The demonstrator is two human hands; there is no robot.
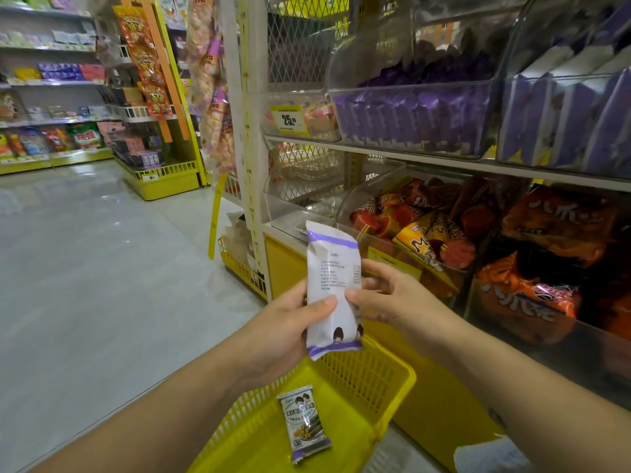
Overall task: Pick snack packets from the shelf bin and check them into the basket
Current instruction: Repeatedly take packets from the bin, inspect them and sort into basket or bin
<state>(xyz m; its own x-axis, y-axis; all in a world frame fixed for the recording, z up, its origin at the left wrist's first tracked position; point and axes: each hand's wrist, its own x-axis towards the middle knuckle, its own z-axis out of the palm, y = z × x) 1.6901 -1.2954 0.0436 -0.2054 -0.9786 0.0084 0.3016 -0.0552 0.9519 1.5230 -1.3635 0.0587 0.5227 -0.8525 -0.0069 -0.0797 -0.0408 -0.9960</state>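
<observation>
Head view: held upright between both hands, a white snack packet (333, 291) with purple bands at top and bottom, printed back side turned to the camera. Long axis close to vertical, top leaning slightly to the left. Left hand (290, 322) closed around the left edge, thumb pressed flat on the lower front of the wrapper. Right hand (386, 295) closed on the right edge, thumb on the front and the other fingers behind. Both grips narrow, both holding the same packet.

Directly under the packet, the yellow basket (382, 373), open side up, with its slotted far wall just below the purple bottom seal. Already lying flat on the basket floor, a second packet (307, 425), face up and set at a slant, somewhat nearer to the camera than the held one.

Judged from this: checking step in hand, drop not yet done. Way to the basket almost straight down and a little toward the body. Both hands about equally near.

To the right, clear shelf bins (409, 114) full of purple packs, well apart from the hands.
</observation>
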